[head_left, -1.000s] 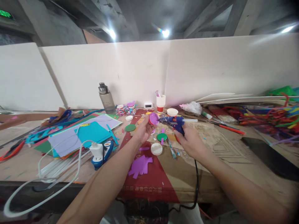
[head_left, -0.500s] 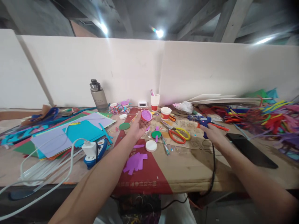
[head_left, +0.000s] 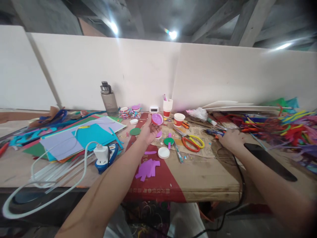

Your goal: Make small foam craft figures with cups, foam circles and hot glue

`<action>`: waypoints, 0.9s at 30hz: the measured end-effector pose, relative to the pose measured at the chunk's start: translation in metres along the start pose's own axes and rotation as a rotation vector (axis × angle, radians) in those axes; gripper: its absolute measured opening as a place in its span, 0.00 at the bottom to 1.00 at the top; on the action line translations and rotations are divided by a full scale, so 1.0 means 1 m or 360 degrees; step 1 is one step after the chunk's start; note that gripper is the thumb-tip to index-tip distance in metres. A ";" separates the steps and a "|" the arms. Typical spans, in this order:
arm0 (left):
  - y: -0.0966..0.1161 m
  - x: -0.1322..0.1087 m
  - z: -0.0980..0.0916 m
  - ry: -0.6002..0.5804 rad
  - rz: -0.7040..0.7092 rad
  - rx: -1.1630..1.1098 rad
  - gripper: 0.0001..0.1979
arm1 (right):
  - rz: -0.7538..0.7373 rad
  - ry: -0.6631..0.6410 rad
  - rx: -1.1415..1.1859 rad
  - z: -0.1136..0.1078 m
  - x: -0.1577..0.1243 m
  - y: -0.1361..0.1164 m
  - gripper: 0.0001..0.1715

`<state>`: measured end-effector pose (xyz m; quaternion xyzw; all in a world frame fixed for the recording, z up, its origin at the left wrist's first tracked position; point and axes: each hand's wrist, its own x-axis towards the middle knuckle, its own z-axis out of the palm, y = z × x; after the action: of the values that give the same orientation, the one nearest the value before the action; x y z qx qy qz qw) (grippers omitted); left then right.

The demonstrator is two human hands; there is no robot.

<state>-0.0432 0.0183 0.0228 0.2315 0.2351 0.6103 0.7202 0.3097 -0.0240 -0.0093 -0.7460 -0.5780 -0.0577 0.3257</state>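
Note:
My left hand (head_left: pixel 150 130) holds up a small round cup-shaped piece (head_left: pixel 157 119) with a purple inside, its open face tilted toward me. To the right, my right hand (head_left: pixel 232 140) is closed over the handle of a blue glue gun (head_left: pixel 212 132), low against the table; its black cord trails over the front edge. Below the left hand are a white round lid (head_left: pixel 163 152), a green disc (head_left: pixel 168 141) with purple strips, and a pile of purple paper strips (head_left: pixel 148 169). Orange and yellow scissors (head_left: pixel 192 142) lie between the hands beside a pen (head_left: pixel 178 152).
A red-and-white paper cup (head_left: pixel 178 119) and a taller cup with pens (head_left: pixel 167 107) stand behind. Coloured sheets (head_left: pixel 59 145), a plug adapter (head_left: pixel 102 154) with white cable and a bottle (head_left: pixel 109 102) are left. A black phone (head_left: pixel 269 162) and colourful pipe cleaners (head_left: pixel 292 129) are right.
My right hand has moved outward and lowered the glue gun toward the table. My left hand still holds the purple-lined piece. Another person's arm now shows at the far left.

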 end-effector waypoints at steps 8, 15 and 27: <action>-0.002 -0.002 0.002 -0.0013 -0.0014 0.0005 0.16 | -0.0669 -0.0705 0.0257 0.014 -0.042 -0.133 0.12; -0.002 0.001 -0.002 -0.0047 -0.0007 -0.0019 0.17 | -0.0687 -0.0694 -0.0281 0.055 -0.054 -0.172 0.23; -0.002 0.003 -0.004 -0.0073 0.0014 0.0044 0.16 | -0.0320 -0.0940 0.0917 0.064 -0.039 -0.160 0.06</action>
<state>-0.0435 0.0216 0.0179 0.2565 0.2260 0.6047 0.7193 0.1346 -0.0014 -0.0105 -0.5490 -0.7088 0.2910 0.3341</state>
